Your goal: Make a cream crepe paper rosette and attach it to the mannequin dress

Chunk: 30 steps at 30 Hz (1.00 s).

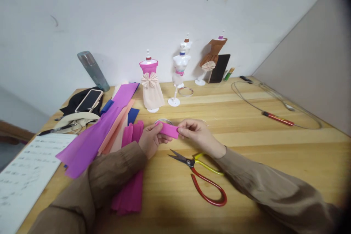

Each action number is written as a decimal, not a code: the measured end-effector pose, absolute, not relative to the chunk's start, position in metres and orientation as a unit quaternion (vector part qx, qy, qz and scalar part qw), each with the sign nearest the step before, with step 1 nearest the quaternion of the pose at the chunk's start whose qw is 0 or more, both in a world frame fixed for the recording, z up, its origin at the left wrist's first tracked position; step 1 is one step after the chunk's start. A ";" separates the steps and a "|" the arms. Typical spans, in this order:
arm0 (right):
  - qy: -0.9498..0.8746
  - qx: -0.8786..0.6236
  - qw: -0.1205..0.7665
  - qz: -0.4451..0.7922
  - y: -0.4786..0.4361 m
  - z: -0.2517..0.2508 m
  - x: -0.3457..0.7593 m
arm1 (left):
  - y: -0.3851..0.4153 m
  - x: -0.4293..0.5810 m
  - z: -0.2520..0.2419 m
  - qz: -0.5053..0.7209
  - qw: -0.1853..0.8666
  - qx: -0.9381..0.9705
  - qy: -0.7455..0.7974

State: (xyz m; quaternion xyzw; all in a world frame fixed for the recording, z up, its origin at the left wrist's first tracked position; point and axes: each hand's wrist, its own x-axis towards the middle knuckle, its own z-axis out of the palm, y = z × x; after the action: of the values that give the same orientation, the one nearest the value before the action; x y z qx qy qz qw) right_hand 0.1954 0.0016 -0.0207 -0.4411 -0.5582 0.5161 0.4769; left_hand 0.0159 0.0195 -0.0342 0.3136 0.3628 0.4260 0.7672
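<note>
A small folded pink strip is stretched between my two hands above the wooden table. My left hand pinches its left end, thumb on top. The fingers of my right hand close on its right end. Behind the strip, a thin wire ring shows in part. Scissors with one red and one yellow handle lie with blades apart, just below my right hand. Longer magenta crepe pieces lie under and beside my left forearm.
Purple and peach strips lie at left, beside a phone and a written sheet. Small dress forms stand at the back, one in a pink and cream dress. A leaning bottle and a cable flank them.
</note>
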 end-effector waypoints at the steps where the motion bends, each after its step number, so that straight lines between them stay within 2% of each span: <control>1: -0.557 -0.439 0.482 0.515 0.002 -0.020 0.196 | 0.019 0.016 -0.034 0.428 0.765 0.318 0.362; 9: -0.480 -0.430 0.545 0.537 0.003 -0.026 0.202 | 0.017 0.017 -0.032 0.425 0.749 0.341 0.376; 17: -0.574 -0.413 0.463 0.535 -0.004 -0.024 0.192 | 0.014 0.019 -0.034 0.417 0.741 0.378 0.366; 23: -0.559 -0.445 0.487 0.502 -0.005 -0.021 0.190 | 0.013 0.020 -0.031 0.433 0.737 0.363 0.371; 30: -0.525 -0.453 0.492 0.527 -0.005 -0.020 0.193 | 0.013 0.020 -0.031 0.438 0.749 0.341 0.363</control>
State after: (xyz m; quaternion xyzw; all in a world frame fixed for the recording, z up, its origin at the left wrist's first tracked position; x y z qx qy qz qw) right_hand 0.1934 -0.0050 -0.0203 -0.4530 -0.5249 0.5265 0.4920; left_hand 0.0198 0.0132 -0.0307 0.3410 0.3626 0.4378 0.7487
